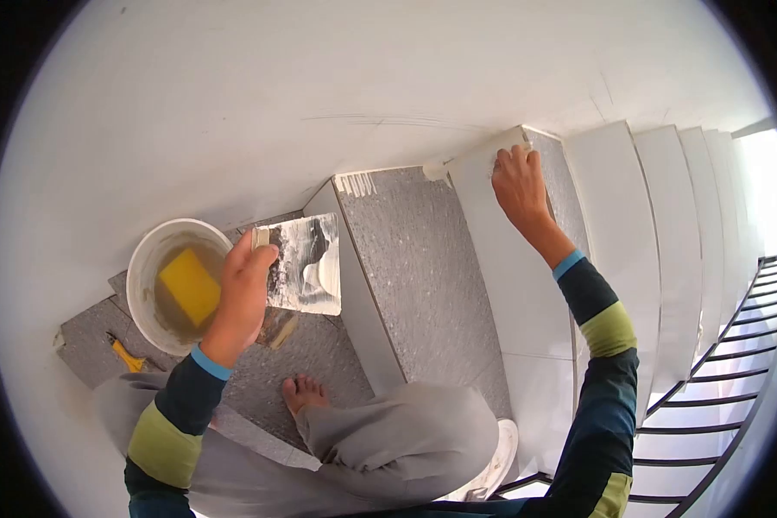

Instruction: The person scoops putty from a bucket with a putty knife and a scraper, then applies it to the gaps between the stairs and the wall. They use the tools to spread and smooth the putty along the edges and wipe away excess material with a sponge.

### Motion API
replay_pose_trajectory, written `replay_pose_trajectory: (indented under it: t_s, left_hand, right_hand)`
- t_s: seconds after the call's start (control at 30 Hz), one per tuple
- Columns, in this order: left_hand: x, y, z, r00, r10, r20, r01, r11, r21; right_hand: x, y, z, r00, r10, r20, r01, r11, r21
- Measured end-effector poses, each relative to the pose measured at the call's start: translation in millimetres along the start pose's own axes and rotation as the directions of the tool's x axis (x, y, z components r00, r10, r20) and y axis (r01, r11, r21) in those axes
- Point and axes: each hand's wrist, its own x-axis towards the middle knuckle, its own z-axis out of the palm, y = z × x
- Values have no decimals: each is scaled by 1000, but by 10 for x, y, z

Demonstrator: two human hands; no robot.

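My left hand [248,289] grips a wide putty knife [306,263] by its handle. Its blade faces up, smeared with white paste and dark streaks. My right hand [521,186] is at the top of a white stair riser [501,250], near the wall. Its fingers are bent and pressed together, and whatever they may hold is hidden. Beneath it lies the edge of a grey speckled tread [561,177]. White paste [356,184] marks the wall-side corner of the lower grey tread [423,268].
On the left, a white bucket [138,289] holds murky water and a yellow sponge [190,287]. A yellow-handled cutter [125,354] lies on the grey floor. Another white bucket [507,445] is partly hidden by my knee. Black railing [699,401] runs along the right.
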Motion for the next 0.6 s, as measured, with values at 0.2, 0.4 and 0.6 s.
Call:
replay_pose_trajectory:
  t_s: [0.2,0.4,0.6]
  left_hand:
    - [-72,70,80,1000,12,2,-12,1000,-4]
    - [-76,71,86,997,20,78,-17,999,-45]
    - [-27,-256,-96,957,-226,183,275,909,-313]
  right_hand:
    - [14,164,311,983,-53,-174,47,998,-35]
    - [37,-66,-300,986,-88,139,77,993,86]
    - [-206,-627,-1270,895,376,-240,49,453,890]
